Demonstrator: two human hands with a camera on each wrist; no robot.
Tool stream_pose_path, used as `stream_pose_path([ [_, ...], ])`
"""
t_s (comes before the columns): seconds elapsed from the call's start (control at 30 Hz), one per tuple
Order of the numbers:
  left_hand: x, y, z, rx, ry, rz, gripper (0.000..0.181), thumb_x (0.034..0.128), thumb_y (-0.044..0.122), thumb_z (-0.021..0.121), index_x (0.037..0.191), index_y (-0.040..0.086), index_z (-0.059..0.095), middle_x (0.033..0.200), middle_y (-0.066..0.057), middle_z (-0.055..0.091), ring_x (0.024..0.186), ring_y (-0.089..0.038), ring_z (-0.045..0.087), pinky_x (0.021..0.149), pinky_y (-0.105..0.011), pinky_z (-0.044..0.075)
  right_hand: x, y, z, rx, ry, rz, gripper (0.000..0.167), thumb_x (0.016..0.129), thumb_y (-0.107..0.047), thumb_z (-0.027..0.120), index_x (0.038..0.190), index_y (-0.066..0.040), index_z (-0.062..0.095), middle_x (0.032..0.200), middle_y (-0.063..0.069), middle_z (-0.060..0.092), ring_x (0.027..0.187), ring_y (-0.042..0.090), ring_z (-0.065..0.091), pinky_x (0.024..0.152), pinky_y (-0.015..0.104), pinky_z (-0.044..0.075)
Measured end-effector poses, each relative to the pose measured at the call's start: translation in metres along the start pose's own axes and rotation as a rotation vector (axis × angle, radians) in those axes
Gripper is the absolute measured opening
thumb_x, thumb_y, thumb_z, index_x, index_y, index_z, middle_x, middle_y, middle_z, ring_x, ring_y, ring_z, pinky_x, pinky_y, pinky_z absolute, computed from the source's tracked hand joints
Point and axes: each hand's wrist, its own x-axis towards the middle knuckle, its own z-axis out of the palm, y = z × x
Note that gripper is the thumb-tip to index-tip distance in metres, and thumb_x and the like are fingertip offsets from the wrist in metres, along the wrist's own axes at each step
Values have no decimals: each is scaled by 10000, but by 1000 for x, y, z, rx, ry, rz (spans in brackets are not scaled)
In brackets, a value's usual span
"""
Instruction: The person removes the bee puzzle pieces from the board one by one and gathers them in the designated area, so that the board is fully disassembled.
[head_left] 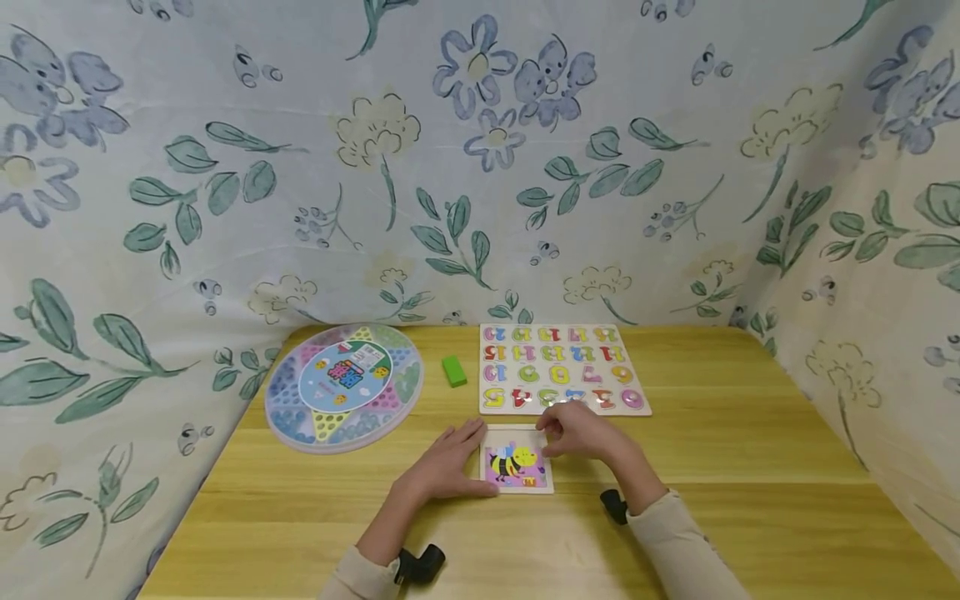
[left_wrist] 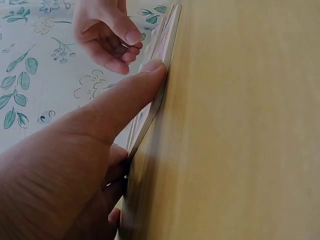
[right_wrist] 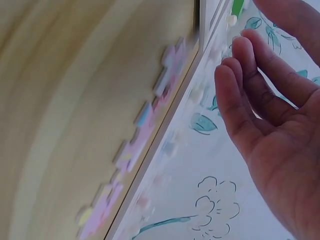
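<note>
A small square jigsaw puzzle tray (head_left: 553, 479) with a bee picture (head_left: 513, 463) lies flat on the table; its upper part shows bare backing. My left hand (head_left: 442, 465) holds the tray by its left side, thumb on the near edge and fingers along the left edge, as the left wrist view also shows. By the tray's upper right corner is my right hand (head_left: 581, 429), its fingers loosely bent, with nothing visible between them in the right wrist view. Several loose pink jigsaw pieces (right_wrist: 142, 132) lie on the table near that hand; in the head view they are hidden.
A white number peg board (head_left: 641, 404) lies just behind the tray. To its left is a green block (head_left: 453, 371). A round Chinese checkers set (head_left: 345, 387) sits at the back left. Floral cloth (head_left: 480, 208) hangs behind the wooden table (head_left: 750, 467).
</note>
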Motion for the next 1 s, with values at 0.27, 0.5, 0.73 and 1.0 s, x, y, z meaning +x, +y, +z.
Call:
stream_pose_path([
  [0.27,-1,2,-1,-15,0,-6,1060,772,684,666,1560,125,230,1644,-17,182,1524,-203,163,1250,-446,148,9,-8,12,-22,-41,-67,277,737,-127,830,972,-56,701,867,4,641,789,132,536,709,243,477],
  [0.5,-1,1,-2,-6,2,-3,1058,771,692,660,1560,131,232,1643,-12,185,1523,-196,168,1249,-444,153,17,-21,19,-27,-74,-126,284,740,-133,831,980,-50,704,886,15,663,807,141,562,722,257,490],
  [0.73,-1,2,-4,6,5,12,1049,777,676,667,1555,115,242,1640,-33,197,1521,-213,174,1249,-444,153,23,-30,27,-34,-97,-172,299,734,-127,836,983,-40,698,887,24,676,823,140,601,729,243,516],
  [1.0,-2,1,-3,-7,1,17,1040,785,657,675,1557,119,234,1640,-31,194,1523,-210,165,1248,-455,148,28,-38,36,22,-140,-176,312,728,-109,841,989,-19,693,873,42,673,804,148,598,699,211,500],
])
